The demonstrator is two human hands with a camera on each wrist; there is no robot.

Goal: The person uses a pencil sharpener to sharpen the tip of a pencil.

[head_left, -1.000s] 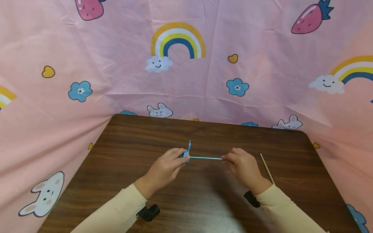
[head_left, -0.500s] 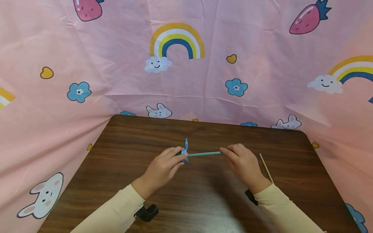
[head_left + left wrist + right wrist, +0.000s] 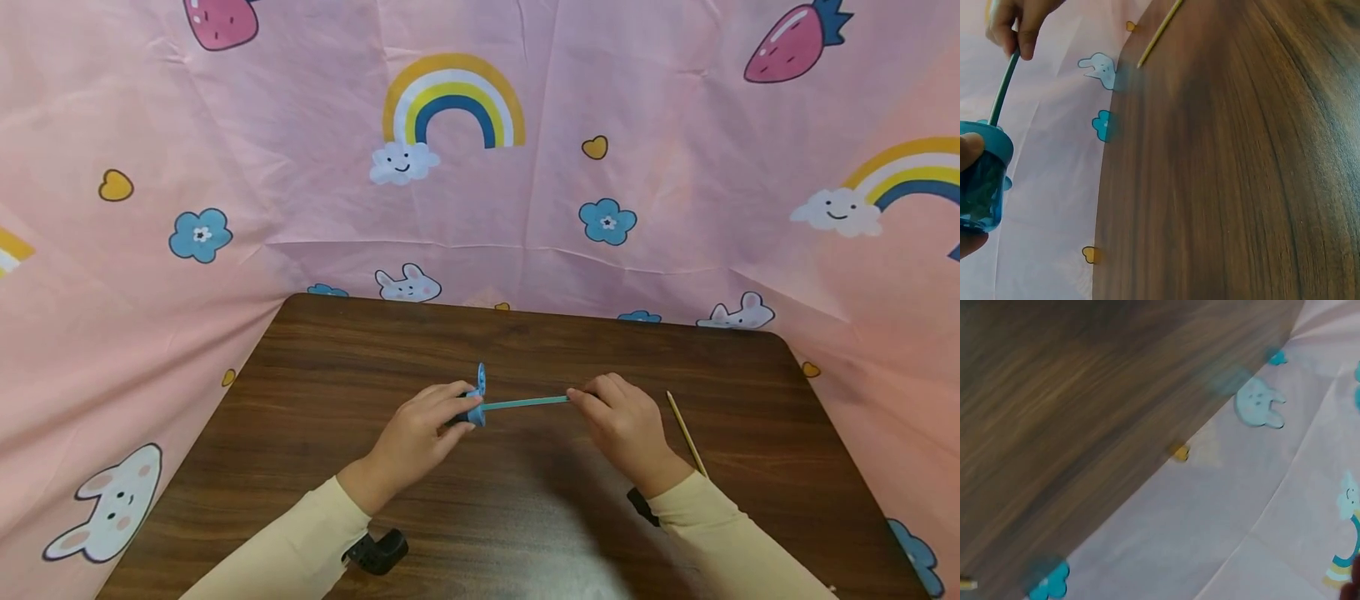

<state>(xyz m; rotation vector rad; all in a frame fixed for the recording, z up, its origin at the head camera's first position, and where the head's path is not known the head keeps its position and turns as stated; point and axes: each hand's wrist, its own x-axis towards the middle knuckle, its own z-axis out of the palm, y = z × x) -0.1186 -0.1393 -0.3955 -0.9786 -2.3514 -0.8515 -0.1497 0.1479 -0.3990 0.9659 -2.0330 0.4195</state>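
My left hand point(image 3: 412, 437) grips a blue pencil sharpener point(image 3: 984, 181) with a see-through container and dark contents inside. The sharpener's round lid point(image 3: 482, 379) stands flipped up on its hinge. From the sharpener's mouth a teal pencil point(image 3: 525, 402) runs to the right, its near end hidden inside. The fingertips of my right hand point(image 3: 624, 429) pinch the pencil's other end. Both hands are held over the middle of the table. In the left wrist view, the pencil point(image 3: 1004, 90) slants up from the sharpener to the right hand point(image 3: 1019, 22).
A yellow pencil point(image 3: 686, 433) lies on the brown wooden table point(image 3: 360, 350), just beyond the right wrist. Behind the table's far edge hangs a pink cloth point(image 3: 322, 167) printed with rainbows and rabbits. Each wrist wears a black camera, such as the left one point(image 3: 378, 552).
The pencil has tilted, its right end slightly higher than a second ago. My right hand has shifted a little and its fingers have changed position on the pencil. The sharpener stays nearly in place.
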